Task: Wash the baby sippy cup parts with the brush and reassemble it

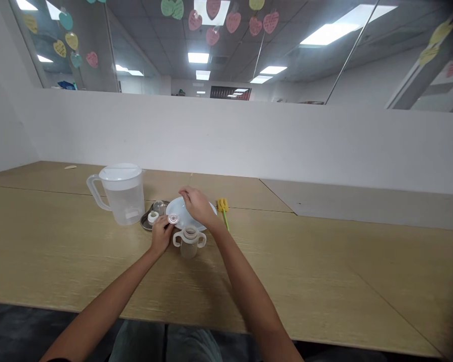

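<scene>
My left hand (161,235) is closed on a small round white bottle part (173,218), its ringed face turned towards me. Over the white bowl (175,208) hangs my right hand (197,205), fingers pressed together; whatever they may hold is hidden. Between my forearms a clear baby bottle (189,245) with two white side handles stands upright, its mouth uncovered. Beside my left hand, a dark metal tray (146,224) carries a white ring-shaped piece (153,216) and a clear dome-shaped cover (159,206).
Left of the tray stands a lidded plastic pitcher (126,201) with some water in it. A yellow-headed brush (223,205) with a green handle lies right of the bowl. Behind the wooden table (324,281) rises a white wall (211,136) with a window above.
</scene>
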The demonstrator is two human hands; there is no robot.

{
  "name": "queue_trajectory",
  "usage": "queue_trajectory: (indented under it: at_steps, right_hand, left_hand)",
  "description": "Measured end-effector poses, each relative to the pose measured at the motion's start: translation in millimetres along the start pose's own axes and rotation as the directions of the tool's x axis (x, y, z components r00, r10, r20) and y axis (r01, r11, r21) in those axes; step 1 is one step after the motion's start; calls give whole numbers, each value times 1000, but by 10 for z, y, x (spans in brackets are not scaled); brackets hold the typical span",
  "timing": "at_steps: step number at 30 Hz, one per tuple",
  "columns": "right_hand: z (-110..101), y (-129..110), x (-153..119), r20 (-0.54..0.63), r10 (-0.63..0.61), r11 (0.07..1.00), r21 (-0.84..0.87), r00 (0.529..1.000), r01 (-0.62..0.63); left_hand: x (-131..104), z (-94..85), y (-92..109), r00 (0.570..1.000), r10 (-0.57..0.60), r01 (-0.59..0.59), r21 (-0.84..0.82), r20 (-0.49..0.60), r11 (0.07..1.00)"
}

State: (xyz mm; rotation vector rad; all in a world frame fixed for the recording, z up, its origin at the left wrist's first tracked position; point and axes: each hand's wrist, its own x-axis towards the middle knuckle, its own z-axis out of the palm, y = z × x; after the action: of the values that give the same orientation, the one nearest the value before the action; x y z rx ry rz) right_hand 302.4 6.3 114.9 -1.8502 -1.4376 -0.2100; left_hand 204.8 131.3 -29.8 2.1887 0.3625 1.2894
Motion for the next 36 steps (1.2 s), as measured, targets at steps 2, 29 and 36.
queue_trajectory:
  at_steps: [2, 29, 36]
  right_hand:
    - [-112, -46, -18, -37, 1, 998, 58, 999, 1]
    - [61, -287, -187, 9, -316, 921, -238, 949, 309]
    - [46, -310, -191, -17, -312, 933, -197, 950, 303]
  left_hand:
    - [1, 17, 5, 1000, -11, 10, 4, 11, 1000]
    - [7, 73, -21, 999, -42, 42, 9, 13, 999]
    - [5, 83, -92, 1000, -22, 22, 20, 21, 1000]
